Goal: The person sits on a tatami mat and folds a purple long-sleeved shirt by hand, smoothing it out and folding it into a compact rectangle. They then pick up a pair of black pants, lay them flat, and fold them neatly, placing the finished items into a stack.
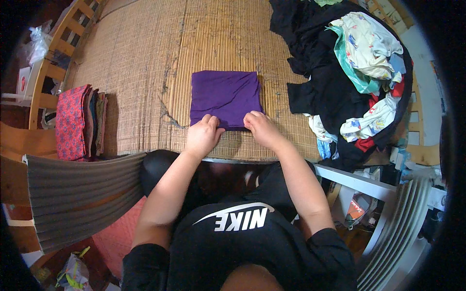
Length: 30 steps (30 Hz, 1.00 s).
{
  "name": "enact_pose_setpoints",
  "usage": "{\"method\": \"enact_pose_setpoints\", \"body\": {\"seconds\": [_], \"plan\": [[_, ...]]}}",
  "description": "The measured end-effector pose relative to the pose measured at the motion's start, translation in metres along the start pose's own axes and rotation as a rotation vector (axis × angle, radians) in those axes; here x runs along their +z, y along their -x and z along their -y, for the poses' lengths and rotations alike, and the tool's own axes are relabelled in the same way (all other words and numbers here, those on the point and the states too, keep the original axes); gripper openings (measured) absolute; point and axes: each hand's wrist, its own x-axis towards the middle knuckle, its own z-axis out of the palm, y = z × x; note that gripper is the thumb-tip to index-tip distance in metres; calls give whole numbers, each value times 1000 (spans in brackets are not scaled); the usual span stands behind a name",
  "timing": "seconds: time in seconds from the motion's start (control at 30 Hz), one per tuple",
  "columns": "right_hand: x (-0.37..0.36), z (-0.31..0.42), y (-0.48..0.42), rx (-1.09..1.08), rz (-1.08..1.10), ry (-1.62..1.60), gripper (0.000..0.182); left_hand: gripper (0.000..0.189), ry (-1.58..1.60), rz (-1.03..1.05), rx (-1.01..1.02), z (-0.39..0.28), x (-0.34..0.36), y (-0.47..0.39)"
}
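Note:
A purple cloth (225, 94), folded into a near-square, lies flat on a woven mat (145, 72) in front of me. Shallow creases run across its top layer. My left hand (204, 132) grips its near left corner with the fingers curled over the edge. At the near right corner, my right hand (263, 125) pinches the fabric between thumb and fingers. The near edge of the cloth runs between both hands. How many layers each hand holds is hidden by the fingers.
Folded fabrics, a red patterned one (72, 123) outermost, stand at the left. Black clothes (316, 98) and a white printed garment (371, 43) are heaped at the right. A wooden rail (39, 89) bounds the left side; a grey corrugated panel (87, 192) stands below it.

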Motion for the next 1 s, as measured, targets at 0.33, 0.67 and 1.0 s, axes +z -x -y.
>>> {"method": "enact_pose_setpoints", "body": {"seconds": [0.33, 0.67, 1.0], "plan": [[-8, -4, -1, 55, 36, -121, 10, 9, -328, -94, 145, -6, 28, -2], [-8, 11, -13, 141, 88, 242, 14, 15, -282, -19, 273, -4, 20, 3], [46, 5, -87, 337, -177, 357, 60, 64, -268, 35, -174, 29, 39, -56]]}}
